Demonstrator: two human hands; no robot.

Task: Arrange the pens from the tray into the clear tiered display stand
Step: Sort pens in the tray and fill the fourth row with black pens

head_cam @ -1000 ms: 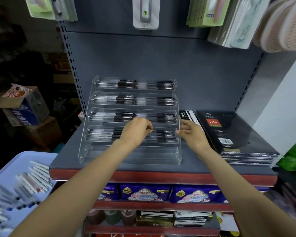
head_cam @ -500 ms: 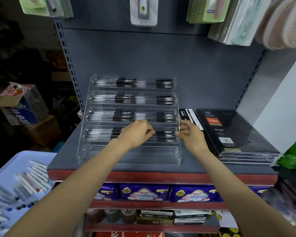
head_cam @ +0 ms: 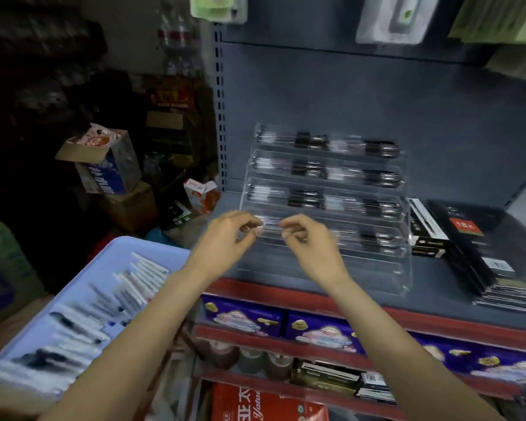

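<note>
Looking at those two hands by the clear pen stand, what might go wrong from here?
1. The left hand and right hand seem to pinch something thin and blurred between them; a loose grip may drop it beside the shelf.
2. Four tiers of the clear stand already hold pens; a bump might shift them.
3. The blue tray sits under the left forearm, so a swing may scatter its pens.

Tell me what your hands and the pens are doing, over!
Left hand and right hand curled near the stand; grip blurred. Top four tiers hold pens. More pens in tray. Nothing blocking.
</note>
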